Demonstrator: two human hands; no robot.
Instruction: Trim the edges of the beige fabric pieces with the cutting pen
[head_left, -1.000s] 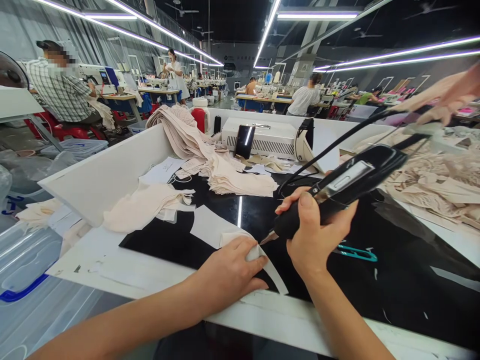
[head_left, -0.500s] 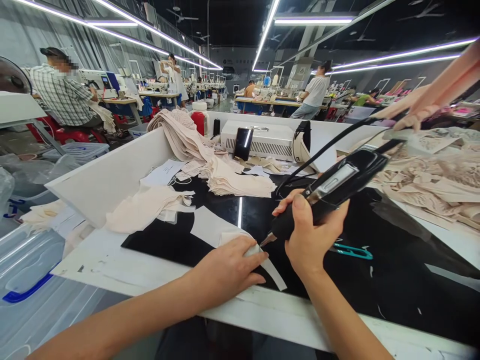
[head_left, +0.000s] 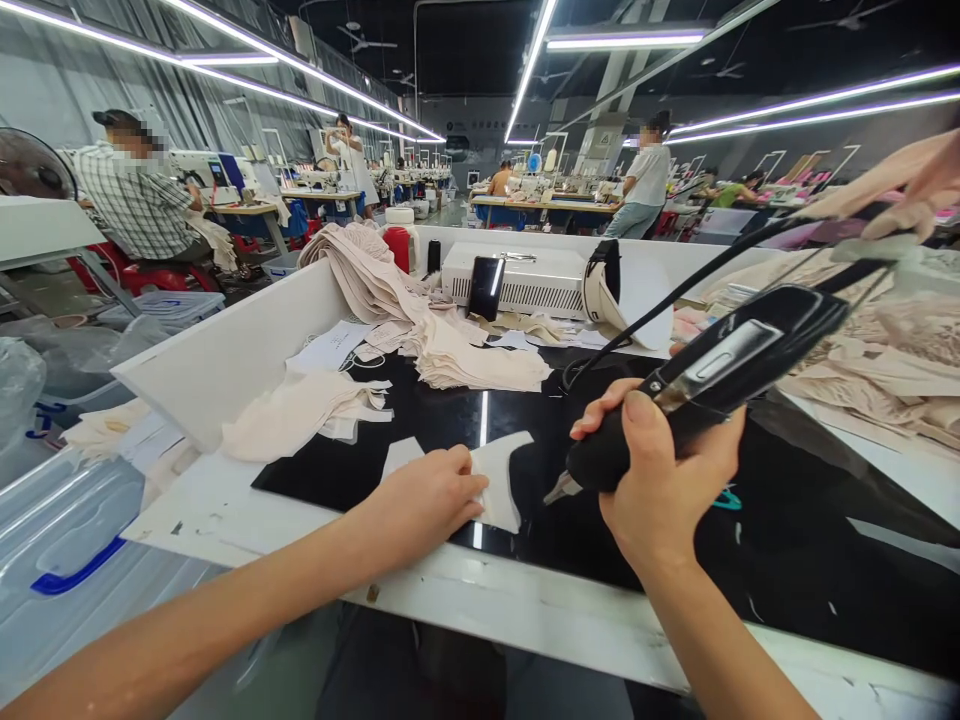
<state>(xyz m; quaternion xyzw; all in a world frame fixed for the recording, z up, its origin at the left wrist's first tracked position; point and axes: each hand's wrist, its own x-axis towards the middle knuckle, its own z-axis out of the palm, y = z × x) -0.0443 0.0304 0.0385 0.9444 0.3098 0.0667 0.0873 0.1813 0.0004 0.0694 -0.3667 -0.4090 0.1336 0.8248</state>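
My left hand [head_left: 424, 505] is closed on a small pale fabric piece [head_left: 501, 478], thumb and fingers pinching its left side over the shiny black mat [head_left: 570, 550]. Another white piece [head_left: 401, 455] lies just behind the knuckles, partly covered by them. In my right hand [head_left: 667, 480] is a black corded hand tool [head_left: 739, 350] with a silver lever on its side. Its pointed metal tip [head_left: 562, 487] angles down to the left, a short gap away from the fabric. Teal thread snips [head_left: 727, 498] lie behind my right wrist, mostly hidden.
Stacked beige fabric pieces [head_left: 480, 350] lie across the mat's back, before a vented white box [head_left: 525, 280] and a phone [head_left: 486, 287]. More fabric [head_left: 277, 415] rests left. Another person's hand [head_left: 892, 190] reaches in at upper right, near the tool's cord [head_left: 675, 280].
My left hand has shifted left, and the pale piece now shows more fully, turned to the right of the fingers. The tool has moved right, away from the fabric.
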